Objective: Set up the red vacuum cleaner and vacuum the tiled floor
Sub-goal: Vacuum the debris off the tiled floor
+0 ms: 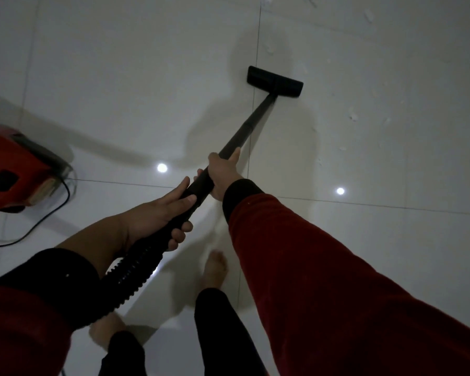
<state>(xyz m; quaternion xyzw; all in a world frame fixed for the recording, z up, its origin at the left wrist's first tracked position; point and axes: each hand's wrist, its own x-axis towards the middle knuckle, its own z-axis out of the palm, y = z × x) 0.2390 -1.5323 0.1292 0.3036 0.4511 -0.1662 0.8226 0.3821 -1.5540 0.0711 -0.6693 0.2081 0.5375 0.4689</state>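
The red vacuum cleaner body (14, 172) sits on the floor at the left edge. Its black ribbed hose (130, 275) runs up to a black wand (244, 128), which ends in a flat black floor head (274, 81) resting on the white tiled floor (120, 77). My left hand (160, 213) grips the wand's lower end where the hose joins. My right hand (224, 172) grips the wand a little higher up. Small white scraps (352, 114) lie scattered on the tiles to the right of the floor head.
A black power cord (49, 213) loops on the floor beside the vacuum body. My bare feet (215, 270) stand below the hands. Two ceiling lights reflect as bright spots (162, 167) on the glossy tiles.
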